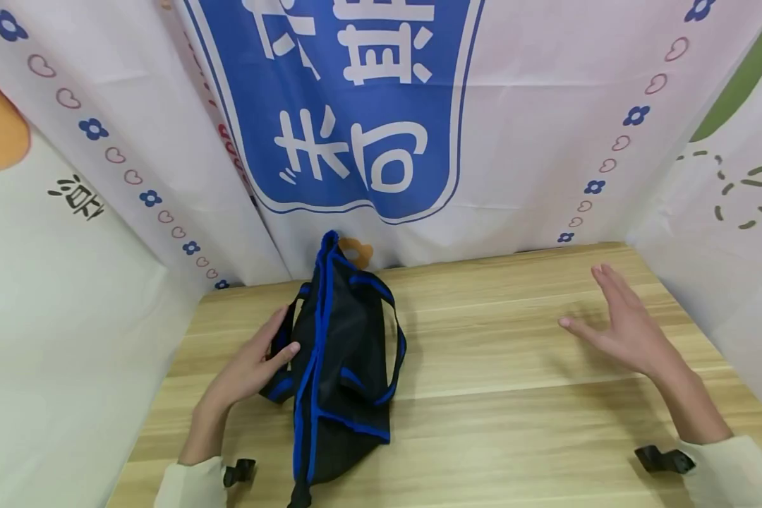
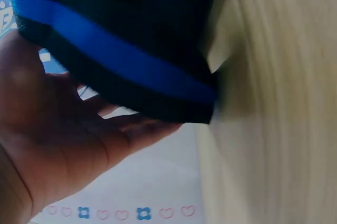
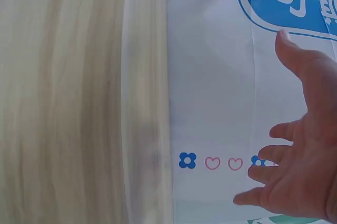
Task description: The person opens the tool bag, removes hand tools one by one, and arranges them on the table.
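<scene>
A black bag (image 1: pixel 366 331) with blue trim and two strap handles stands left of the middle of the table in the head view, its zipped top edge running toward me. My left hand (image 1: pixel 249 372) lies along the bag's left side by the near strap, fingers fairly straight. Up close in the left wrist view, the black strap with a blue stripe (image 2: pixel 113 56) crosses in front of the left hand's fingers. Over the right part of the table, apart from the bag, my right hand (image 1: pixel 631 331) is held with fingers extended and thumb spread, holding nothing.
The wooden table (image 1: pixel 482 423) meets a white printed cloth (image 1: pixel 514 176) with a blue sign at the back. White cloth walls stand on the left (image 1: pixel 51 296) and right (image 1: pixel 724 282). A black clip-like piece (image 1: pixel 663 460) sits at the right cuff.
</scene>
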